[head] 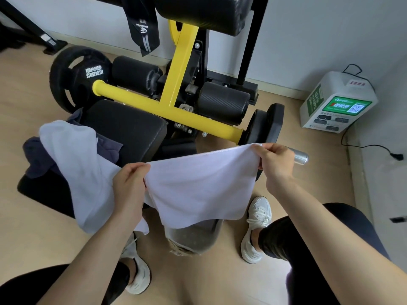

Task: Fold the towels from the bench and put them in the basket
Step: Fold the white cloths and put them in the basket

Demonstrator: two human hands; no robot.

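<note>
I hold a white towel (198,183) stretched out in the air in front of me. My left hand (128,186) pinches its upper left corner and my right hand (276,162) pinches its upper right corner. The towel hangs down over a grey basket (193,241) that stands on the floor between my feet; only the basket's lower part shows. On the black bench pad (123,128) to the left lie another white towel (72,164) and a dark blue towel (39,155) partly under it.
A yellow and black gym machine (176,84) with weight plates (77,78) stands behind the bench. A black towel (143,27) hangs from its upper pad. A white charging box (339,100) sits by the wall at the right, with a cable on the floor.
</note>
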